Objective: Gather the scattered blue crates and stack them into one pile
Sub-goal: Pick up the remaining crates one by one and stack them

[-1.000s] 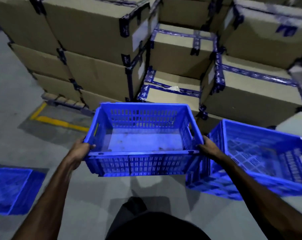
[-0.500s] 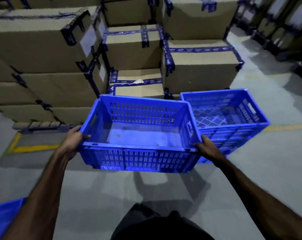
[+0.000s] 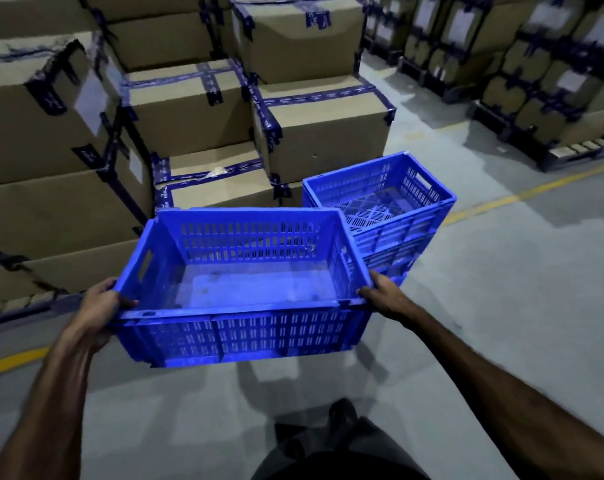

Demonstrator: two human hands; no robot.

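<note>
Held up above the grey floor [image 3: 501, 323]: a blue crate [image 3: 241, 289], empty, carried level. Left hand [image 3: 101, 303] gripping its near-left corner, right hand [image 3: 385, 296] its near-right corner, fingers clamped on the rim. Just behind, to the right: a pile of blue crates [image 3: 380, 209] on the floor. Beyond: taped cardboard boxes [image 3: 189, 109].

Both hands [image 3: 101, 301] gripping blue crate [image 3: 238, 341], crate pile [image 3: 394, 216] beyond, cardboard boxes [image 3: 321, 133]

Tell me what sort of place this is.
Most likely a warehouse: taped cardboard boxes stacked in rows, some on pallets, a concrete floor with yellow lines, and blue plastic crates.
</note>
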